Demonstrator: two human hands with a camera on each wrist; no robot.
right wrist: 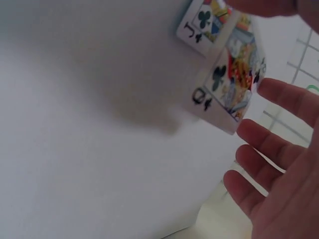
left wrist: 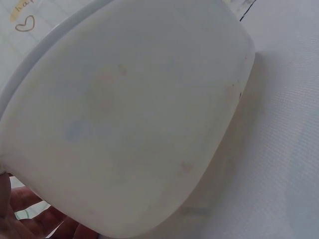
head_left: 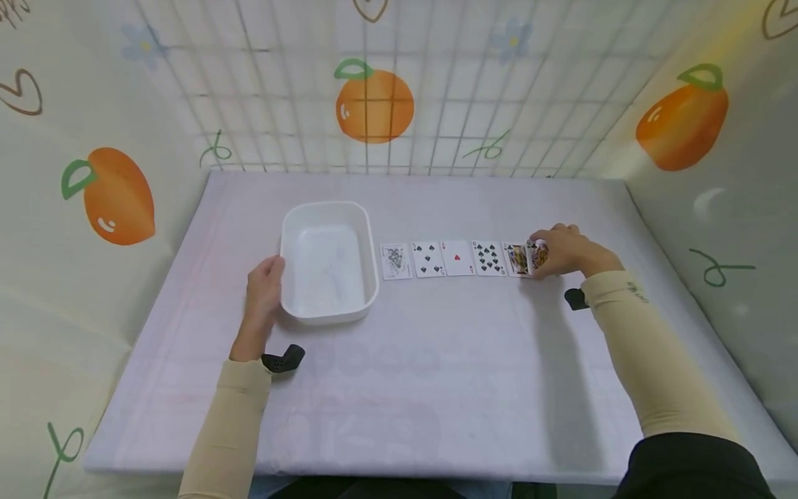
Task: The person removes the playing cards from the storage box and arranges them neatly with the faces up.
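Note:
My left hand grips the left rim of a white plastic tub, its fingers against the outside. The tub shows no contents. In the left wrist view the tub's outer surface covers most of the picture, with part of the left hand at the lower left corner. At the right end of a row of face-up playing cards, my right hand pinches a queen of clubs by its edges. This card slightly overlaps a jack of clubs; other right-hand fingers are spread apart.
Left of the jack lie a spade card, an ace of hearts, another spade card and a joker-like card beside the tub. A white cloth covers the table. Behind it stands a wire grid.

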